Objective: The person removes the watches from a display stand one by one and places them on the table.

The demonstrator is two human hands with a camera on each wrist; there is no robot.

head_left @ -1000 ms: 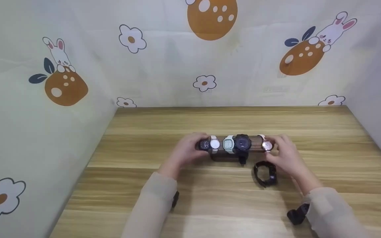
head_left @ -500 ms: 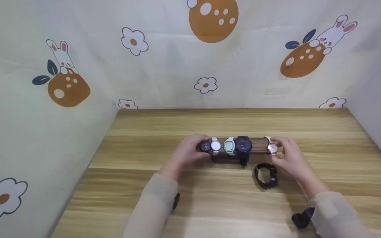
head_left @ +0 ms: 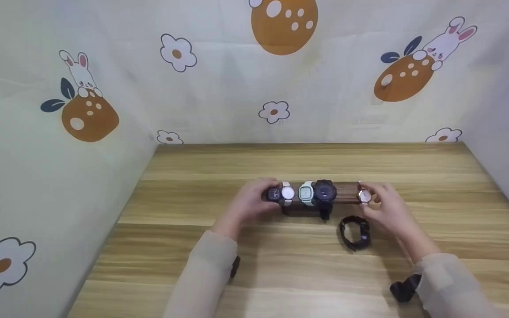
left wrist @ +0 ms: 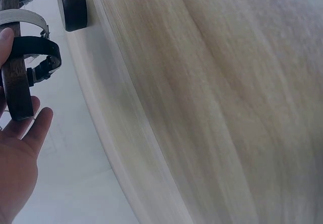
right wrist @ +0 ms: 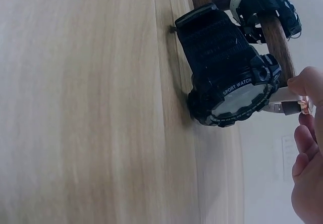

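A dark wooden watch stand has a horizontal bar with several watches looped on it. My left hand grips the bar's left end, beside a black square-faced watch; the left wrist view shows the thumb on the bar and fingers behind its end. At the opposite end, my right hand pinches a white-strapped watch with a round face. Its strap still surrounds the bar's tip in the right wrist view. Between the hands sit a white round watch, a mint square watch and a black sport watch.
A black watch with a closed loop strap lies on the wooden table in front of the stand's right half. Patterned cloth walls enclose the table at the back and sides. Dark wrist-worn devices show by the sleeves.
My right hand has slid the white-strapped watch a little to the right, to the bar's end. The left hand keeps its grip, and the other watches stay in place.
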